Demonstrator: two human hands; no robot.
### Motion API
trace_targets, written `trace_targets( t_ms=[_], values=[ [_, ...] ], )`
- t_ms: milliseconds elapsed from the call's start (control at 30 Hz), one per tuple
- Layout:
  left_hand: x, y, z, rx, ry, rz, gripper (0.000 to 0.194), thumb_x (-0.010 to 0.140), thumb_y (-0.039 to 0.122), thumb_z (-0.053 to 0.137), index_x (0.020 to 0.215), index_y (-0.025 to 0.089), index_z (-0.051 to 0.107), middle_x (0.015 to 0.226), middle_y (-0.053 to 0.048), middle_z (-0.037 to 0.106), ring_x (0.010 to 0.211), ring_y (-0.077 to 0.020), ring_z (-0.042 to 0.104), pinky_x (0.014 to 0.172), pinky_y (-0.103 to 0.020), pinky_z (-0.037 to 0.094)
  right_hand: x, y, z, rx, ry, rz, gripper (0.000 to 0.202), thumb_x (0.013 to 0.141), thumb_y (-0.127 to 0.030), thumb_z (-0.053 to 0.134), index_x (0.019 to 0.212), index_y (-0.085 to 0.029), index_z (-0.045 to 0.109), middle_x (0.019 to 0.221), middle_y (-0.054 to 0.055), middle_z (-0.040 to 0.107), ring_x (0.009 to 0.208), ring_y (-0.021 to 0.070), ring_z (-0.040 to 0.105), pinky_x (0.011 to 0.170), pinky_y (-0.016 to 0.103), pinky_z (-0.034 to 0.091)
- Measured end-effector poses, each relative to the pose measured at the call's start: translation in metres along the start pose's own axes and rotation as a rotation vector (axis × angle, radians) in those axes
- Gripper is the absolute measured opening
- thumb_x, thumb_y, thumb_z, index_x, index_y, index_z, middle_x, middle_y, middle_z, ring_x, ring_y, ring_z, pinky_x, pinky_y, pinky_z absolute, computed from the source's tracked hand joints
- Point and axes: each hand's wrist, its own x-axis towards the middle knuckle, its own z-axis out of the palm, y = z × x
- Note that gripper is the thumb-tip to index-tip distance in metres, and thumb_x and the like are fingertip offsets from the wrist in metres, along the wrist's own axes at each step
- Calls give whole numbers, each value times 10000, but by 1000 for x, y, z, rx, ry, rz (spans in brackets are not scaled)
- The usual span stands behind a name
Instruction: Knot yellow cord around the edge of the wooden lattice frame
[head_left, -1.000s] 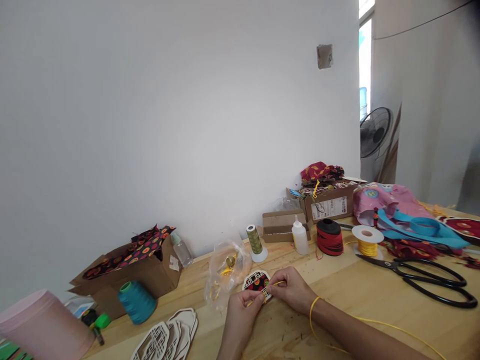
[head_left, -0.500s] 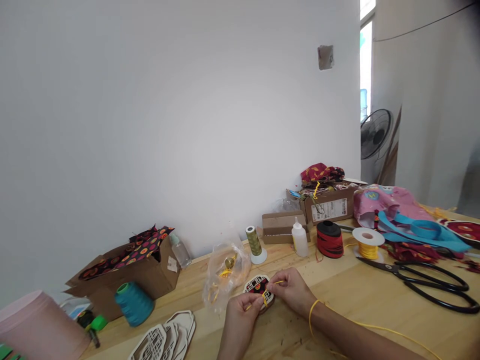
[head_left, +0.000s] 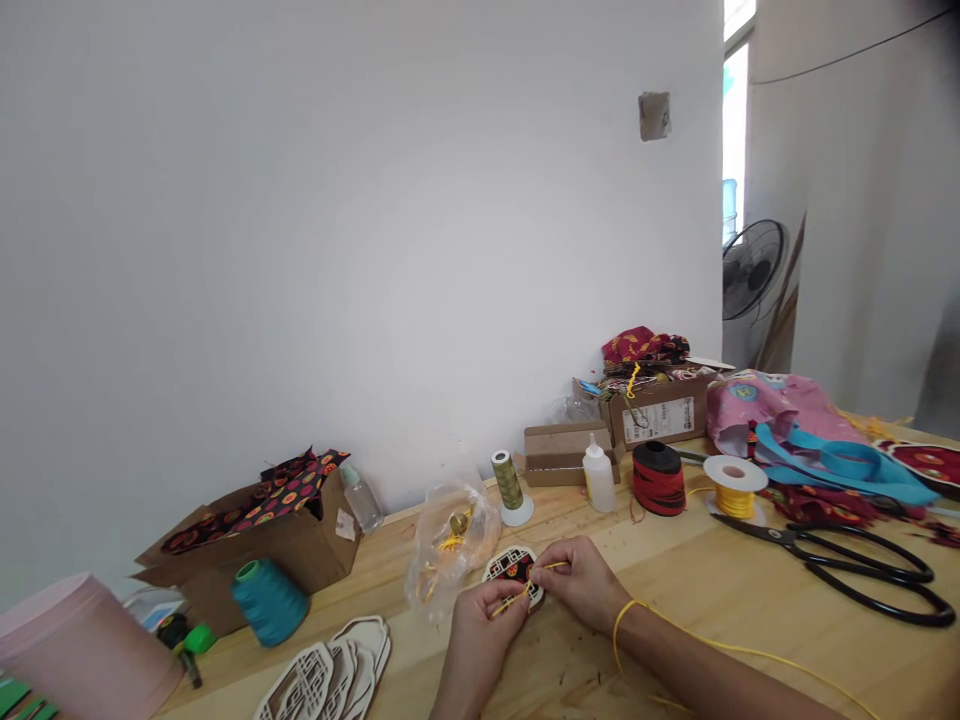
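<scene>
Both hands are meeting low over the pale wooden table, and pinched between them is running a thin, glossy yellow cord, taut across a small round fretwork ornament of cream cut-out wood backed with dark red-patterned cloth. The ornament is lying flat on the table just beyond the fingertips, partly hidden by them. The left hand is curling closed, thumb and forefinger nipping the cord's near end; the right hand is likewise closing tight on the far end, knuckles up, wrist resting on the wood, with the cord looping round the wrist and trailing away to the right. Just beyond the left hand a crumpled clear plastic bag is sagging, brassy bits glinting inside. Left of that hand, flat cream cut-out pieces are overlapping, with a teal thread cone and a cardboard box of printed cloth farther out. Beyond the right hand are standing an olive thread spool, a white squeeze bottle, a red-black ribbon roll and a yellow cord reel; big black scissors are lying well out to its right.
</scene>
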Motion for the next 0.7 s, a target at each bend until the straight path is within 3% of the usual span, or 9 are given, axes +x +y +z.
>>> trace_targets(
  t_ms=[200,433,700],
  values=[
    [2,-3,1,-56,-16,-36,228,566,319,654,652,108,672,596,-40,680,564,-154,576,528,-212,416,3,5,0,-19,37,-22,185,612,-281,565,599,-114,644,586,31,632,559,144,552,521,218,422],
    [0,0,-1,-155,-44,-85,263,560,336,651,709,120,657,615,-41,692,587,-163,603,547,-224,435,1,2,-2,16,-13,-18,214,619,-311,571,629,-113,653,620,47,647,581,160,574,541,235,444],
    [2,4,-2,-158,7,-95,224,527,336,657,597,124,634,470,5,637,457,-123,551,477,-198,390,1,1,0,31,-23,-22,219,622,-322,575,645,-118,650,653,48,650,614,169,584,565,240,457]
  ],
)
